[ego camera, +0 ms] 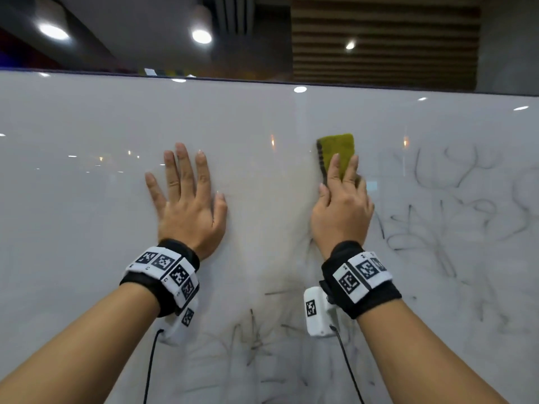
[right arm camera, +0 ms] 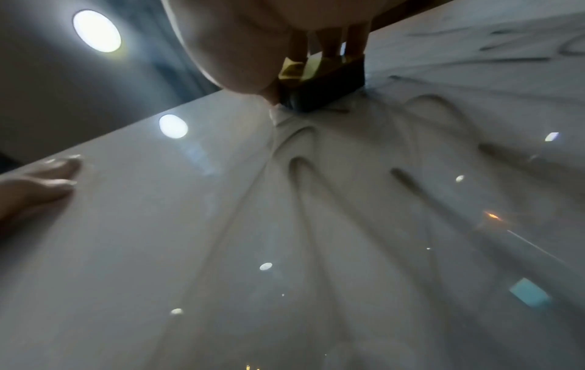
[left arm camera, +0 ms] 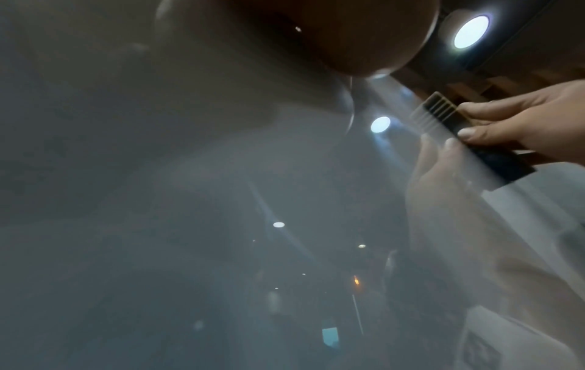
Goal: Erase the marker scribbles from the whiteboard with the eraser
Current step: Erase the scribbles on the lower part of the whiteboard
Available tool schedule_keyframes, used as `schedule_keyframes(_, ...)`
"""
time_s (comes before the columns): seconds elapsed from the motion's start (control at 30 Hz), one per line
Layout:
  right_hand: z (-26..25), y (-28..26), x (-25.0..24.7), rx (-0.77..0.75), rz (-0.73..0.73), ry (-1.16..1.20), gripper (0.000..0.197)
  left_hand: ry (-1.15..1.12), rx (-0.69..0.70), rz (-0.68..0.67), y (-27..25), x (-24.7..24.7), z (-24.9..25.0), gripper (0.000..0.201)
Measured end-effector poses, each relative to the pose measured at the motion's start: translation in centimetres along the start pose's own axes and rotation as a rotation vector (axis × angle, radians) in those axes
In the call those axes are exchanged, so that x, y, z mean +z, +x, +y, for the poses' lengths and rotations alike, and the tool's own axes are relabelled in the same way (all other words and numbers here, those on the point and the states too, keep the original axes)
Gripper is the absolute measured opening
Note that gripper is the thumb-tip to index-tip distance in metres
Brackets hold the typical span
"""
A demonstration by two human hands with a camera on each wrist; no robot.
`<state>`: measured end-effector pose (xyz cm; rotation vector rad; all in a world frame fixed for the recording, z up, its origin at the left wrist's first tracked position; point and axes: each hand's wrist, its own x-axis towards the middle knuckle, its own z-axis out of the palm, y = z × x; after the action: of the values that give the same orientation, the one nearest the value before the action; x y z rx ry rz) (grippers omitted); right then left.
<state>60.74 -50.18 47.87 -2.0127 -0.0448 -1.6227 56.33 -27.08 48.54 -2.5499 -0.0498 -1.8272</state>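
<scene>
Right hand (ego camera: pixel 341 205) presses the yellow-topped eraser (ego camera: pixel 338 153) flat against the whiteboard (ego camera: pixel 87 214), fingers extended over its back, thumb on the dark felt edge. Left hand (ego camera: pixel 186 199) is splayed open on the board, holding nothing, well left of the eraser.

Progress, my read: partway. The strip between the hands and everything left looks wiped, only a faint haze. Still to go: dense black scribbles (ego camera: pixel 452 205) right of the eraser, plus smeared strokes lower down between the wrists.

Board is glossy and throws back a lot of glare. Round ceiling lights (ego camera: pixel 201 36) overhead, slatted wood panel (ego camera: pixel 385 39) above the board's top edge.
</scene>
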Motion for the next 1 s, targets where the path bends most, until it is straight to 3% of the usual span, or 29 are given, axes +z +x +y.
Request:
schedule_keyframes(0.07,-1.7,-1.3,0.3,-0.051,0.039,0.0,0.059,-0.001,-0.009,0.008,-0.1,0.2,0.0,0.07)
schedule_keyframes(0.13,-4.0,-3.6,0.8,-0.237,0.045,0.028,0.062,-0.011,-0.001,0.026,-0.1,0.2,-0.3,0.069)
schedule_keyframes(0.2,-5.4,-5.8,1.0,-0.425,-0.027,0.05,0.065,-0.016,0.011,0.044,-0.3,0.2,-0.7,0.069)
schedule_keyframes(0.3,-4.1,-5.3,0.4,-0.539,-0.084,0.064,0.067,0.011,0.036,0.048,-0.5,0.2,-1.1,0.069)
schedule_keyframes(0.37,-1.5,-3.4,0.0,-0.493,-0.094,0.022,0.071,0.029,0.034,0.04,-0.6,0.1,-1.3,0.069)
schedule_keyframes(0.5,5.2,0.2,-1.3,-0.139,-0.038,-0.01,0.062,0.056,0.024,0.027,-0.7,0.2,-1.3,0.068)
schedule_keyframes(0.63,5.2,-0.1,-0.7,0.04,-0.016,0.037,0.06,0.059,0.016,0.009,-0.7,0.1,-1.2,0.067)
schedule_keyframes(0.73,1.8,-2.0,0.1,0.039,-0.002,0.063,0.062,0.038,0.037,0.007,-0.8,-0.2,-1.8,0.065)
schedule_keyframes(0.9,-4.6,-5.6,1.3,-0.087,-0.003,0.111,0.062,0.048,0.184,-0.022,-2.2,-0.7,-4.6,0.064)
schedule_keyframes(1.0,-8.1,-7.3,1.9,-0.148,-0.04,0.14,0.062,0.086,0.189,-0.028,-4.7,-0.5,-6.8,0.063)
